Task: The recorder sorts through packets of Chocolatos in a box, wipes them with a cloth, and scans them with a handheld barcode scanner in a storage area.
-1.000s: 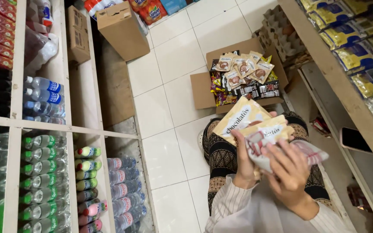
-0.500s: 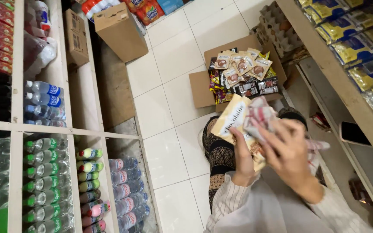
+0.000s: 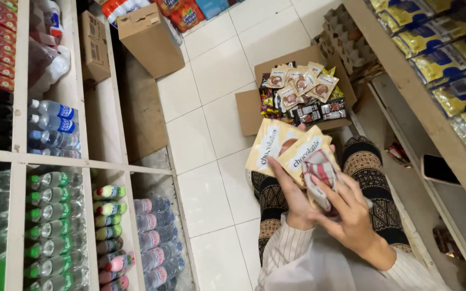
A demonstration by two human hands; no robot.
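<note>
At the far left stand wooden shelves [image 3: 20, 156]: red packets and dark bottles in the upper bays, clear water bottles [image 3: 52, 126] beneath them, and below the crossboard rows of green-capped bottles [image 3: 49, 226], with a narrower bay of mixed coloured bottles [image 3: 109, 231] beside them and more clear bottles lying low against the white tiled floor [image 3: 211, 70]. Further along, a closed brown carton [image 3: 149, 37] stands on the floor near the shelf end. Right of centre lies an open cardboard box [image 3: 249, 110] filled with small sachets [image 3: 300, 86] and dark wrapped bars. Just in front of it, above the person's patterned trousers, the left hand [image 3: 292, 196] grips two cream-yellow sachets [image 3: 289, 151] from below, thumb and fingers closed on their lower edges so that they fan upward and overlap. The right hand [image 3: 351, 213] presses a red-and-white checked cloth [image 3: 319, 175] against the face of the nearer sachet, its fingers curled around the bunched fabric. To the right, a stack of egg trays [image 3: 349, 43] sits beside the box, and at the far right a slanted shelf carries yellow-and-blue packets [image 3: 449, 54], with a dark phone [image 3: 440, 170] lying on the lower shelf.
</note>
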